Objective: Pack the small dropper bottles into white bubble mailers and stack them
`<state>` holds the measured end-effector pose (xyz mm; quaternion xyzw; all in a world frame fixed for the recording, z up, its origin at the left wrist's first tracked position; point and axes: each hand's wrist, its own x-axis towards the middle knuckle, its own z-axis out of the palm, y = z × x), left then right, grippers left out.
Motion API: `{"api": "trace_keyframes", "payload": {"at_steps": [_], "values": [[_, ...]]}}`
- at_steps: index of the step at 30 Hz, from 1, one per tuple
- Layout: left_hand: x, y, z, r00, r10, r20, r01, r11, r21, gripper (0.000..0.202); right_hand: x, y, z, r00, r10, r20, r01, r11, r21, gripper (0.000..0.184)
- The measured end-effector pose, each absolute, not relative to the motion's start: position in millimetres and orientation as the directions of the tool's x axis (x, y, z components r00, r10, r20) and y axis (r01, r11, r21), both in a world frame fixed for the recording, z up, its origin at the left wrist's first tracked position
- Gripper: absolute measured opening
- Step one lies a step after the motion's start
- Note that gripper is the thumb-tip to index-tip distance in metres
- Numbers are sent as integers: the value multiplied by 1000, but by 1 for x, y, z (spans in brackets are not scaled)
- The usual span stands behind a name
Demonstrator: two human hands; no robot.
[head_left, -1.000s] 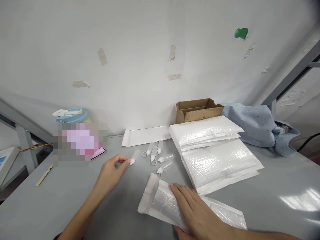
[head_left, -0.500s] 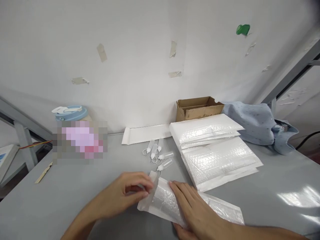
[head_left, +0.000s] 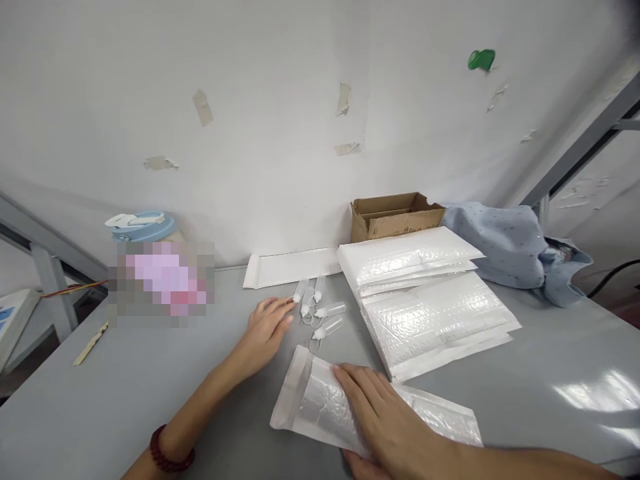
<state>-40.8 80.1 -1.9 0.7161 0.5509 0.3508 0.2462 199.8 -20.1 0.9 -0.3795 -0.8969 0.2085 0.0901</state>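
My right hand (head_left: 387, 417) grips a white bubble mailer (head_left: 325, 397), fingers across its top and thumb tucked underneath. The mailer's flap end points left and lies unfolded. My left hand (head_left: 266, 330) reaches over the table with fingers stretched forward. Its fingertips are at the cap of the leftmost small clear plastic bottle (head_left: 301, 291); whether they touch it I cannot tell. Several such bottles with white caps and looped tethers lie in a loose group, among them one lower bottle (head_left: 331, 327) just above the mailer.
A stack of bubble mailers (head_left: 440, 320) lies right of the bottles. Another flat mailer (head_left: 295, 267) rests by the wall. Behind stand an open cardboard box (head_left: 400, 221) and a light-blue cloth (head_left: 495, 243). At left are a blue-lidded container (head_left: 145, 228) and a thin stick (head_left: 91, 343).
My left hand has left the mailer's flap end and moved up to the small bottles. The flap now shows uncovered. My right hand stays on the mailer.
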Motion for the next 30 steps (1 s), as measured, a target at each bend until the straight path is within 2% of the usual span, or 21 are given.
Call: {"api": "trace_keyframes", "payload": {"at_steps": [2, 6, 9, 12, 15, 18, 20, 22, 26, 30], "values": [[-45, 78, 2, 58, 968, 244, 604, -228, 764, 28, 200, -20, 0, -696, 718, 9, 644, 630, -434, 80], [-65, 72, 16, -234, 923, 305, 544, -136, 828, 28, 201, -20, 3, -697, 717, 12, 644, 633, -428, 78], [-81, 68, 27, -301, 901, 312, 478, -141, 867, 24, 202, -21, 5, -693, 720, 25, 637, 628, -447, 78], [-93, 63, 36, -197, 945, 262, 320, -190, 928, 15, 202, -21, 2, -688, 725, 33, 636, 625, -454, 80], [-95, 56, 43, 104, 992, 71, 192, -90, 977, 11, 201, -20, -4, -681, 731, 47, 647, 631, -428, 81], [-83, 51, 46, 402, 889, -221, 296, 102, 950, 13, 201, -19, -7, -679, 732, 56, 647, 633, -426, 83], [-71, 48, 44, 497, 800, -335, 371, 153, 916, 13, 201, -19, -5, -685, 727, 53, 638, 633, -439, 85], [-61, 47, 39, 540, 759, -364, 400, 149, 904, 15, 201, -20, -3, -688, 725, 41, 635, 628, -450, 84], [-54, 46, 30, 543, 771, -333, 365, 140, 921, 14, 200, -19, -3, -683, 729, 37, 639, 622, -452, 84], [-55, 45, 31, 547, 770, -328, 357, 140, 923, 14, 202, -17, -19, -691, 715, 102, 634, 668, -389, 84]]}}
